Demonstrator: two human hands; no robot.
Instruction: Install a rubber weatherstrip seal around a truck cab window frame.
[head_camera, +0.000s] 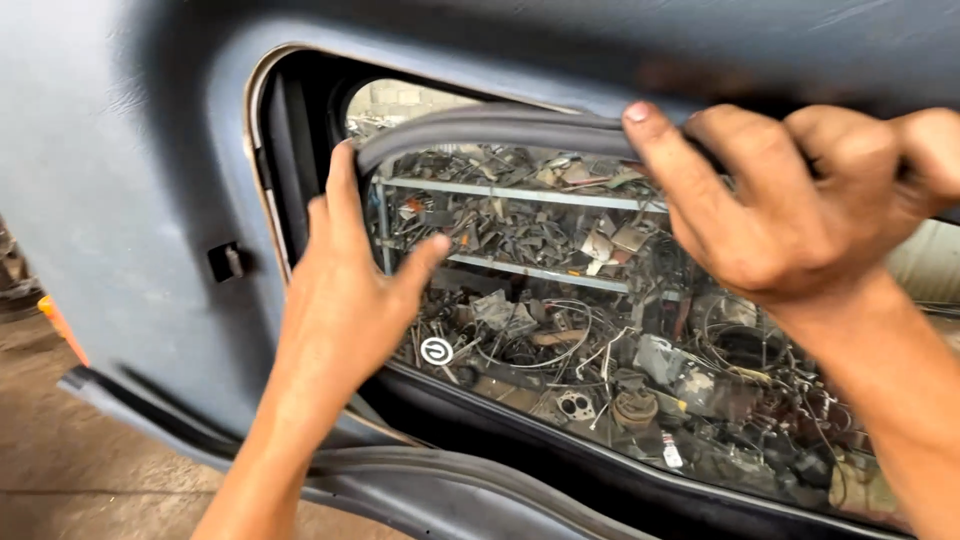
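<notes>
One head-worn view, close in, looks slightly down and straight at a grey panel (130, 200) and its window (560, 300), at arm's reach; shelves (520, 195) of scrap show beyond the glass, floor (60, 450) low left

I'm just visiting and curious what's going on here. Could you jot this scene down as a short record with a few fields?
setting: workshop, grey-blue vehicle panel with a window opening
left hand: left hand open, fingers spread against the window glass near the opening's corner
right hand: right hand gripping the rubber seal along the top edge
seen through the glass: metal shelves piled with scrap parts and cables
below: loose rubber strip hanging off the panel
</notes>
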